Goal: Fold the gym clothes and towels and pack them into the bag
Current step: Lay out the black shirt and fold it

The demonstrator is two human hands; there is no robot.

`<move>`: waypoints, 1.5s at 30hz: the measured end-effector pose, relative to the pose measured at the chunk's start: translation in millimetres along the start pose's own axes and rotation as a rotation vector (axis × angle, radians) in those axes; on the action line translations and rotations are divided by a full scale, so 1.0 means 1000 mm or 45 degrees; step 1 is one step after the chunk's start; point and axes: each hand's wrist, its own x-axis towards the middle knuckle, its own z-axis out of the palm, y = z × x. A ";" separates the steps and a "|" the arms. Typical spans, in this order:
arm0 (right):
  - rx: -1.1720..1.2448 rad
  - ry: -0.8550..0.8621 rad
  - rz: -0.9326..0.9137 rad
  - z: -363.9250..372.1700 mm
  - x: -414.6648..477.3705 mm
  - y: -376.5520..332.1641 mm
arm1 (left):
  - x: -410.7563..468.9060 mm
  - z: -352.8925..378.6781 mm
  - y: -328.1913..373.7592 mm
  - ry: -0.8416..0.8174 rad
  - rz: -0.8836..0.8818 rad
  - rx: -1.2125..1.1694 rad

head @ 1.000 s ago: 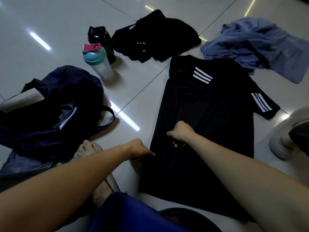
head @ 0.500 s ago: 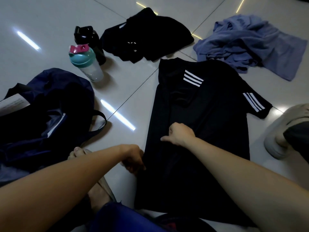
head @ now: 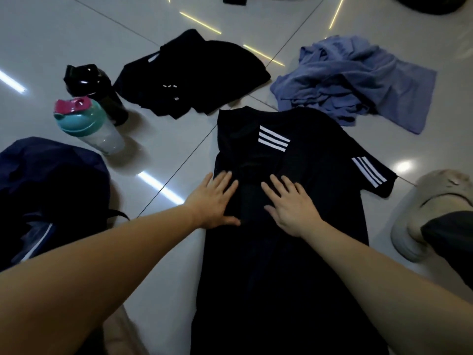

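Glossy pale floor tiles (head: 76, 47) with dark grout lines reflect strip lights.

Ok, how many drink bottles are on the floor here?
2. A clear bottle with a teal lid stands just beyond the navy bag; a black bottle stands close behind it. More could be hidden inside the bag.

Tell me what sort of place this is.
Probably a tiled room indoors, perhaps at home: glossy white floor tiles reflect overhead light, a black striped T-shirt is spread on them, and a navy bag sits nearby.
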 end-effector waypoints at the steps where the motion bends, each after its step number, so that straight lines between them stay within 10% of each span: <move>1: 0.018 0.049 0.014 -0.002 0.004 0.004 | 0.002 0.004 0.001 -0.039 0.024 0.044; 9: 0.353 0.323 0.372 -0.046 0.097 0.048 | 0.074 -0.040 -0.048 0.538 -0.069 -0.216; 18: 0.584 0.038 0.551 -0.072 0.156 0.080 | 0.171 -0.088 -0.115 0.324 -0.275 -0.369; 23: 0.840 0.239 0.541 -0.079 0.168 0.091 | 0.178 -0.085 -0.133 0.237 -0.257 -0.306; 30: 0.925 0.225 0.570 -0.070 0.176 0.085 | 0.175 -0.087 -0.149 0.485 -0.262 -0.434; 40: 0.190 0.380 0.402 -0.066 0.138 0.061 | 0.145 -0.055 -0.082 0.750 -0.184 -0.318; 45: 0.124 0.059 0.020 -0.034 0.078 0.040 | 0.117 -0.007 -0.033 0.324 -0.119 -0.247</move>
